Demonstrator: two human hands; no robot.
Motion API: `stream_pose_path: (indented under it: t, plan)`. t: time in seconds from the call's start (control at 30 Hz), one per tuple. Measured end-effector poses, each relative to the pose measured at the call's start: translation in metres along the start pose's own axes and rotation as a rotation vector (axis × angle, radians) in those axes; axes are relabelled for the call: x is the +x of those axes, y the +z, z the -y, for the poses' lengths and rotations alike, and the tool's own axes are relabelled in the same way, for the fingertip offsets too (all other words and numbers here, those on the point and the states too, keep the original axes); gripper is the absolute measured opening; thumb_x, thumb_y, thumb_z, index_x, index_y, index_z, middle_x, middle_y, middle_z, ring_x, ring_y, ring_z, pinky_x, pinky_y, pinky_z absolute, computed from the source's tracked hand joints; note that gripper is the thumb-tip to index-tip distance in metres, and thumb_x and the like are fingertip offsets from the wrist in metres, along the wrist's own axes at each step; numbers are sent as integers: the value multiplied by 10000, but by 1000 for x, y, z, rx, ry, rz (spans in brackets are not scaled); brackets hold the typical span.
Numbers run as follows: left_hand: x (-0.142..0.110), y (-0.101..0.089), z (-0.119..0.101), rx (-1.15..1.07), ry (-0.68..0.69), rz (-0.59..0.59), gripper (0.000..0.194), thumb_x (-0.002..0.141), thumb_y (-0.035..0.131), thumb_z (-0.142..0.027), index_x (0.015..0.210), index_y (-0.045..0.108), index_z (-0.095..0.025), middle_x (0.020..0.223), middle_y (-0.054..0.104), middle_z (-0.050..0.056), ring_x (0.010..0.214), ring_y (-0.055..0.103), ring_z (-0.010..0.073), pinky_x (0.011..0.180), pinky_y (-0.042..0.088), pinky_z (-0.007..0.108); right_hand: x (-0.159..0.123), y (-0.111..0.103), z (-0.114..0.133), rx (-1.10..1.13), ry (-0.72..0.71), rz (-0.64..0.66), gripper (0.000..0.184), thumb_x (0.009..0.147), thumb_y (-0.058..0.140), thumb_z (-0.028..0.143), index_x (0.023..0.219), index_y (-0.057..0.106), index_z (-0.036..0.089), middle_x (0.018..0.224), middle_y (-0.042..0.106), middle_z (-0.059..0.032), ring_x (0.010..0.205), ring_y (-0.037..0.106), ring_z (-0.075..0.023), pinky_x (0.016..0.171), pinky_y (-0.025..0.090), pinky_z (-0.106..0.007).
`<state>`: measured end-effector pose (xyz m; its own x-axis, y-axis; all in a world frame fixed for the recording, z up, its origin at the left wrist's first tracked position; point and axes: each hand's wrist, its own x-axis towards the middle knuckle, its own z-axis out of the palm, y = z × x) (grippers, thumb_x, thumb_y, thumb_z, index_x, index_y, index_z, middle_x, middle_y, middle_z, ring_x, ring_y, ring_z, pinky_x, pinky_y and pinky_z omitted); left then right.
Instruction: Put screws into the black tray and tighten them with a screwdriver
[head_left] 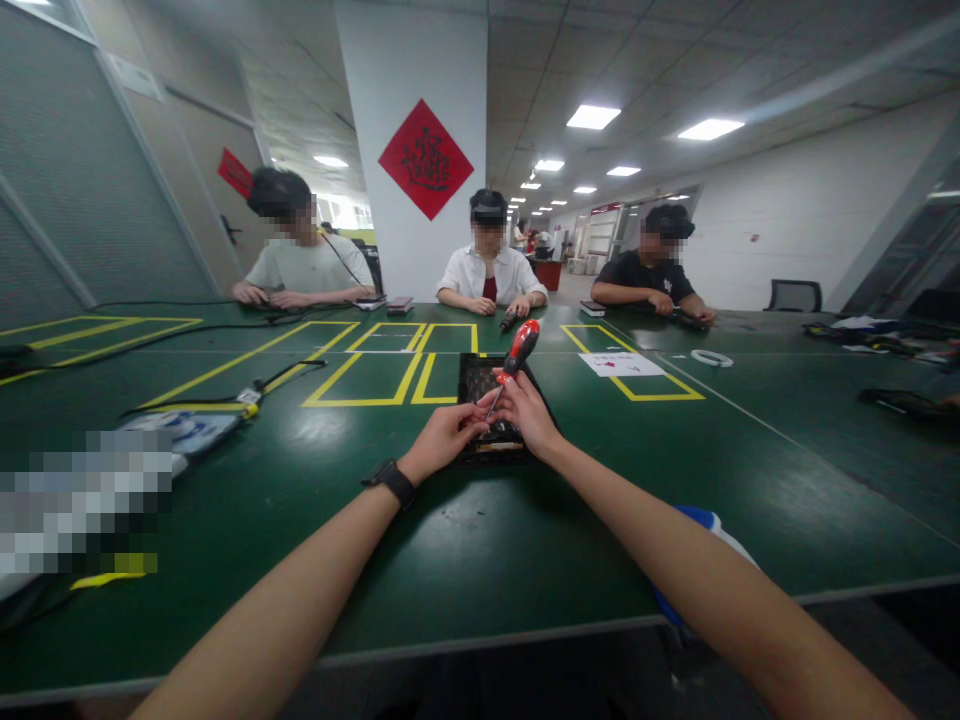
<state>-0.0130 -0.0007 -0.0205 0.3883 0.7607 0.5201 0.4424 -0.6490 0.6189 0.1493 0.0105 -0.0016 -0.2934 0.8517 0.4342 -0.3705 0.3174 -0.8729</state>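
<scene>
My right hand (529,412) grips a screwdriver (516,356) with a red and black handle, its shaft slanting down to the left. My left hand (444,438), with a black watch on its wrist, is pinched at the tip of the shaft; what its fingers hold is too small to see. Both hands hover over a flat black device (480,378) lying on the green table (465,560), partly hidden by the hands.
Three people sit along the far side of the table with small items before them. Yellow tape rectangles (364,378) mark the surface. Black cables (225,395) run at left, a paper sheet (621,364) and tape roll (711,357) at right. A white pillar stands behind.
</scene>
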Motion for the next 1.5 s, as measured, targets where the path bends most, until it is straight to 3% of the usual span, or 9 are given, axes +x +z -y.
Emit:
stream_pose_path:
  t: [0.3, 0.57, 0.8, 1.1, 1.3, 1.5]
  plan:
    - [1, 2, -4, -15, -26, -29, 251, 730, 596, -368, 810, 582, -131, 635, 551, -18, 544, 458, 91, 524, 368, 205, 0, 3, 1, -34, -17, -8, 345, 824, 471, 404, 1107, 441, 207, 693, 615, 0, 574, 581, -99, 514, 481, -218]
    - [0, 0, 0, -28, 12, 14, 229, 798, 517, -322, 876, 617, -131, 801, 645, 48, 690, 557, 137, 667, 428, 256, -1, 2, 3, -29, 4, -14, 341, 839, 445, 401, 1111, 443, 195, 700, 622, -10, 601, 586, -102, 529, 480, -217]
    - [1, 2, -6, -28, -13, -23, 253, 730, 600, -368, 832, 572, -138, 664, 562, -12, 563, 473, 95, 546, 389, 211, -1, 3, 2, -28, -7, -44, 339, 818, 482, 399, 1093, 454, 203, 697, 606, 3, 595, 580, -96, 521, 474, -210]
    - [0, 0, -2, -38, 7, 12, 223, 800, 515, -305, 890, 615, -128, 802, 646, 42, 682, 560, 132, 666, 429, 252, -1, 1, 2, -27, 7, -20, 343, 834, 448, 405, 1111, 449, 202, 698, 615, -6, 596, 584, -101, 519, 469, -214]
    - [1, 1, -7, -6, -20, -11, 264, 741, 585, -378, 831, 575, -130, 650, 549, -16, 555, 459, 94, 530, 371, 206, -1, 3, 1, -31, -3, -32, 328, 818, 476, 396, 1081, 462, 201, 684, 598, 5, 580, 576, -96, 514, 468, -215]
    - [0, 1, 0, -1, -4, -2, 226, 772, 546, -333, 848, 596, -127, 720, 610, 16, 611, 510, 115, 591, 399, 229, -1, 2, 2, -11, 21, -22, 344, 828, 453, 409, 1101, 448, 201, 691, 612, -3, 595, 585, -100, 525, 470, -215]
